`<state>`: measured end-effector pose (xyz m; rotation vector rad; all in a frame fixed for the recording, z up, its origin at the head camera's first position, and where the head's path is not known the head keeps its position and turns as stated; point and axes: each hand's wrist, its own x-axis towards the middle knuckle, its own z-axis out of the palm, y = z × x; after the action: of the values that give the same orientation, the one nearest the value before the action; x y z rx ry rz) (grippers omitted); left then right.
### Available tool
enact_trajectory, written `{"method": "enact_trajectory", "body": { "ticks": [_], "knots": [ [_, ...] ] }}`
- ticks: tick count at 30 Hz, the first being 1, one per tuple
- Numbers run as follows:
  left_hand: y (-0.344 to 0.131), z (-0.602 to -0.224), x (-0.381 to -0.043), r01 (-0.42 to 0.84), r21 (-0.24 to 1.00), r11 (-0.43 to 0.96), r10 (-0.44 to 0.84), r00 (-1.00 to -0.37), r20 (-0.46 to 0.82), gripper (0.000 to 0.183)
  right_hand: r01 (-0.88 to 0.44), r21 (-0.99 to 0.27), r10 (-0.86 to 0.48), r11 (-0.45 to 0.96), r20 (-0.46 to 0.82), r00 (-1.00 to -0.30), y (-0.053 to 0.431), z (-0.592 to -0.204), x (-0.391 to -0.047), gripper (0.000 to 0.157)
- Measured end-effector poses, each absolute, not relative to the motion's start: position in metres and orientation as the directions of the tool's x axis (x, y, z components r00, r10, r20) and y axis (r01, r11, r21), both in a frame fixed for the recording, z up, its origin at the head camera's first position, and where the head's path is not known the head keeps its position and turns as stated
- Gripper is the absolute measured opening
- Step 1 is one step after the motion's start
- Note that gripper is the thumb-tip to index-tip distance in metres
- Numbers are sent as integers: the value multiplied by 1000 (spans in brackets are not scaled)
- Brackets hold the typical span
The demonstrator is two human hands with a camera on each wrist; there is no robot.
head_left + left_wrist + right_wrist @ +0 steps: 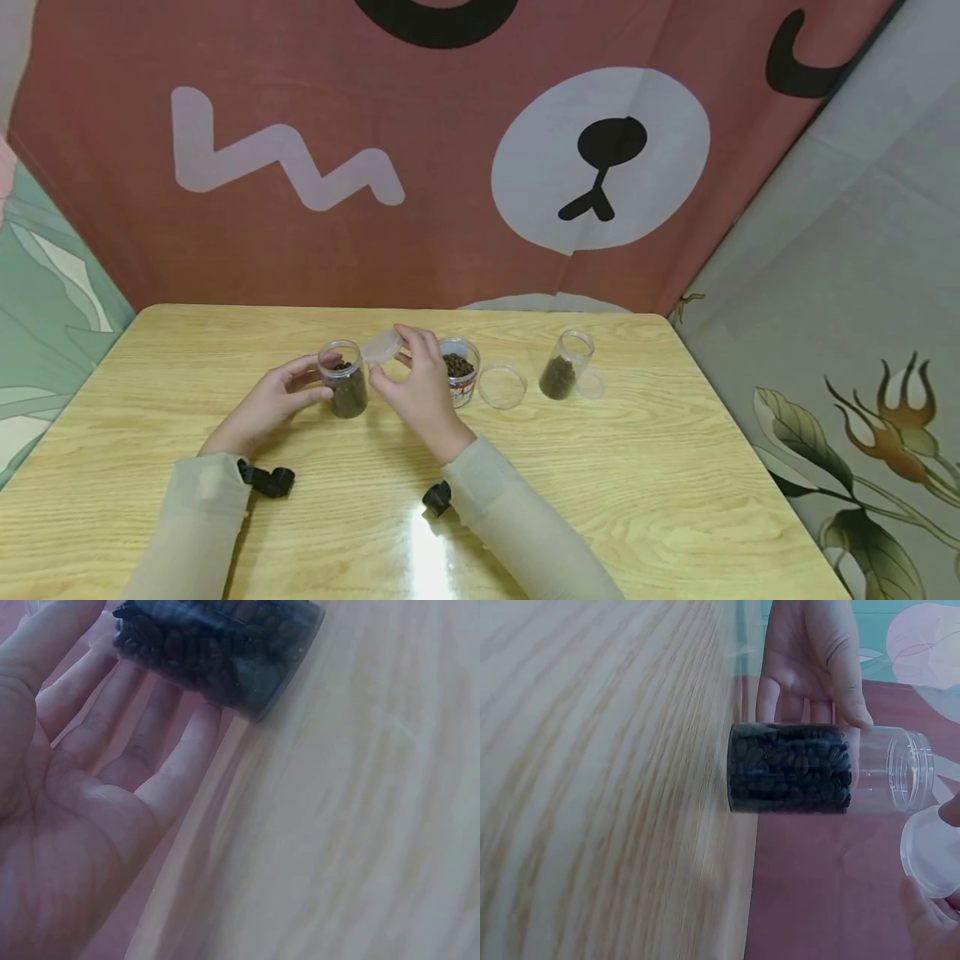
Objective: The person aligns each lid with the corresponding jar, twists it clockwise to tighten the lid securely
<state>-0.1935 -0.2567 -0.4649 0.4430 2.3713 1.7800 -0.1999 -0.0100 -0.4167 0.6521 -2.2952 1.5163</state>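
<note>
A clear open-topped jar (348,398), partly filled with dark beans that look like coffee beans, stands upright on the table. My left hand (272,402) holds it from the left, thumb on the near side and fingers around the far side. The right wrist view shows the beans (789,769) filling the lower part, below the bare threaded neck. My right hand (422,392) pinches a translucent round lid (381,346) by its edge, tilted just right of the jar's mouth. In the left wrist view, the jar (217,652) is partly cut off at the top.
Behind my right hand stands a printed tub (462,385) of brown pellets, with a clear round lid (503,387) flat beside it. Farther right is another open jar (562,373) with dark contents, a small lid (592,384) lying by it. A curtain hangs behind the table (675,467).
</note>
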Motion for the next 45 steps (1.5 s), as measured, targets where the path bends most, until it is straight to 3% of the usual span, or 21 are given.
{"method": "enact_trajectory", "body": {
  "ticks": [25,45],
  "knots": [
    [-259,-469,-193,135,973,187,342,-938,65,56,-421,-906,-51,51,419,-907,-23,-422,-197,56],
    [-258,-469,-192,105,974,202,322,-946,35,59,-316,-945,-170,-81,325,-930,-28,-427,-199,55]
  ]
}}
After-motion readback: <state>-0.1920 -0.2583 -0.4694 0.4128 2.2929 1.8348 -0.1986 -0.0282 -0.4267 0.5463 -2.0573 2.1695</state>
